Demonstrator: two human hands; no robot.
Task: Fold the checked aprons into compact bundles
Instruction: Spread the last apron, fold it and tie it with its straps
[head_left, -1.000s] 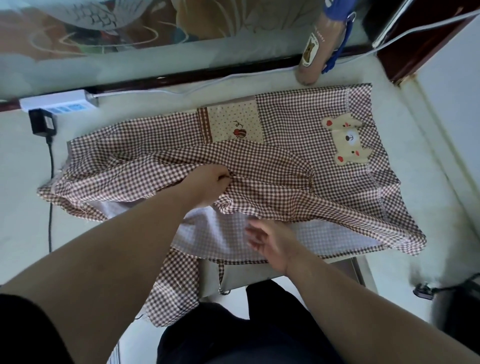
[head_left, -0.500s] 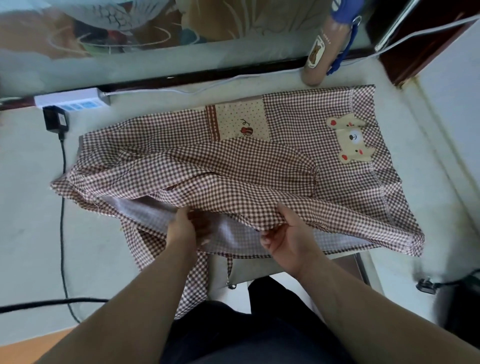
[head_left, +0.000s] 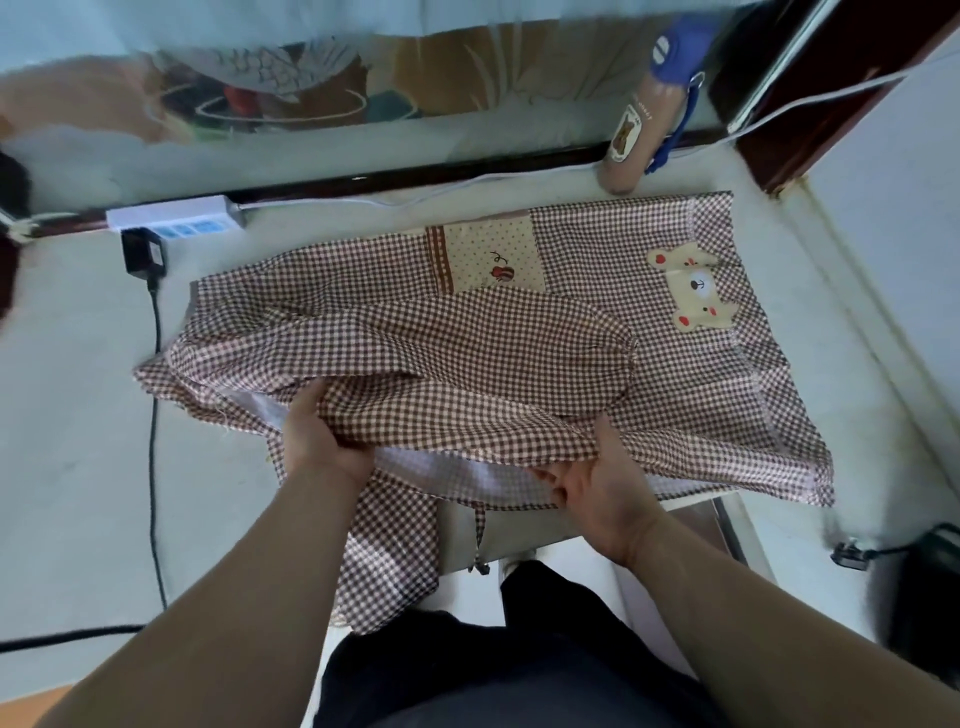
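Checked brown-and-cream cloth fills the middle of the head view: the apron (head_left: 519, 353) is spread across a pale desk (head_left: 78, 415), with its far edge set near a dark rail below a glass panel. One layer of it is doubled over towards the near side, so that a pale lining is exposed beneath the fold.

The near fold is held by both hands. The left grip (head_left: 322, 441) is closed round the folded edge, its fingers being tucked under the cloth while the back of the hand is turned upward. The right grip (head_left: 597, 483) is likewise closed on the fold, with the thumb laid on top of the cloth and the fingers curled beneath it. The two are kept apart along the same edge.

A dotted patch (head_left: 491, 260) with a small bee is stitched near the far edge, and a bear motif (head_left: 696, 296) is sewn to its right. A checked strip (head_left: 389, 561) of the apron is draped over the near edge of the desk, beside a grey panel (head_left: 498, 530).

A white power strip (head_left: 176, 215) is placed at the far left, with a black adapter (head_left: 143, 254) just in front of it and a black cable (head_left: 153, 415) run towards the near side. A brown bottle (head_left: 639, 140) with a blue top is propped beyond the far right corner of the apron. Dark trousers (head_left: 493, 675) are seen at the bottom.
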